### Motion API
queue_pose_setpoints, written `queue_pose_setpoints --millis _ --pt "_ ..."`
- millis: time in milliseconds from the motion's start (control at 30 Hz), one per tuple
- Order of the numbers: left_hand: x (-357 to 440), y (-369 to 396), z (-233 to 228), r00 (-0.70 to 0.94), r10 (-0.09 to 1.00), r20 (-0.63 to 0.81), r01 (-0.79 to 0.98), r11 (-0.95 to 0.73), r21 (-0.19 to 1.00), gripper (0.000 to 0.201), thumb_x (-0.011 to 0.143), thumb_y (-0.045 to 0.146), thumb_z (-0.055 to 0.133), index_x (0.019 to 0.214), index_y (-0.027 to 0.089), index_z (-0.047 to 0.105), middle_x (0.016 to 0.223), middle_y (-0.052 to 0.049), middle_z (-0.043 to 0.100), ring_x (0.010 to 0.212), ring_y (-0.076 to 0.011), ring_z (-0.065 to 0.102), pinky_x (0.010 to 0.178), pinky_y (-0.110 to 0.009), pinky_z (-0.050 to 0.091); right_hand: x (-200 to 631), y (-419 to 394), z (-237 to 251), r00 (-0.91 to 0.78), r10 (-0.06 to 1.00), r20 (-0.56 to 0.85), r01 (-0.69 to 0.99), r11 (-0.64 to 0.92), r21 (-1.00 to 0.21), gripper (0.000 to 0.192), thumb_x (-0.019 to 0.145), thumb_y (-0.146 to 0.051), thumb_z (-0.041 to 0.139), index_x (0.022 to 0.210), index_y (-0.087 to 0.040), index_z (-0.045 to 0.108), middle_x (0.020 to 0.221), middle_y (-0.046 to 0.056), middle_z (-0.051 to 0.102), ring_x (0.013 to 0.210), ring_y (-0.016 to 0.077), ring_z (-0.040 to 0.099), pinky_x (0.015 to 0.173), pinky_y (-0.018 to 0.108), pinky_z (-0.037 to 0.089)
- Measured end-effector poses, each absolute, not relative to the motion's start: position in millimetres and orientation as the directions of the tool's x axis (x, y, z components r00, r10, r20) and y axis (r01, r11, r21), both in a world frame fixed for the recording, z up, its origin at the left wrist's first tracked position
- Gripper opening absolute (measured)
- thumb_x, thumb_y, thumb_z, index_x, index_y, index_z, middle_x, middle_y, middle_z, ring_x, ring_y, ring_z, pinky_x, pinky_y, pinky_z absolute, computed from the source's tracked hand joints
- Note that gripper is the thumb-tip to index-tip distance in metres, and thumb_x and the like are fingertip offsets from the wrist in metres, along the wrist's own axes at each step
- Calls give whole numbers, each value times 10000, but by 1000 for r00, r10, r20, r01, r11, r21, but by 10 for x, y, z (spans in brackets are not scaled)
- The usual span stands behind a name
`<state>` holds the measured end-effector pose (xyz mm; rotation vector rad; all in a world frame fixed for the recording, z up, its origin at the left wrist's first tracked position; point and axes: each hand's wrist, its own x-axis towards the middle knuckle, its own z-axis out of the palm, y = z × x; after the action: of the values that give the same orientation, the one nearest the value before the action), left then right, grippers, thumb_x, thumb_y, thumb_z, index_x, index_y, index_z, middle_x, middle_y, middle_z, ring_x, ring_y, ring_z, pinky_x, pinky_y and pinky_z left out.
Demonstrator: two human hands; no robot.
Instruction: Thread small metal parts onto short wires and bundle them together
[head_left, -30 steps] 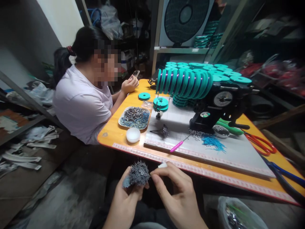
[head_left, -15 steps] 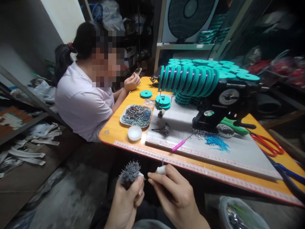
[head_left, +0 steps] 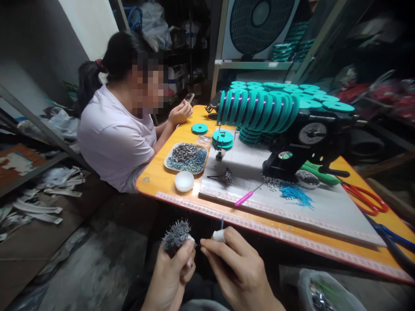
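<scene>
Cluttered workshop, orange table (head_left: 162, 183) w/ teal spools (head_left: 256, 108), white board (head_left: 324, 207), co-worker (head_left: 113, 129) opposite

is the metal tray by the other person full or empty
Full, or nearly so: the metal tray on the orange table is heaped with small grey pieces and blue sticks that hide its floor.

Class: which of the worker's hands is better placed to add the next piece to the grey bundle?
Likely the right hand: its fingertips pinch a thin piece beside the bundle, while the left hand is closed around the bundle.
</scene>
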<state>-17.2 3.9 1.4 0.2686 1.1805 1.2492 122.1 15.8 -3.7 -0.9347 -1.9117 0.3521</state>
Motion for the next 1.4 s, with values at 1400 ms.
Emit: queue_pose_setpoints --millis 1400 --pt "-425 52 -228 66 891 -449 -329 444 833 532 660 542 852 829 117 580 626 46 481 554 -28 381 510 -165 299 1285 219 -20 -377 715 589 527 689 -498 90 919 -168 630 1004 -158 657 774 28 547 780 104 465 734 235 392"
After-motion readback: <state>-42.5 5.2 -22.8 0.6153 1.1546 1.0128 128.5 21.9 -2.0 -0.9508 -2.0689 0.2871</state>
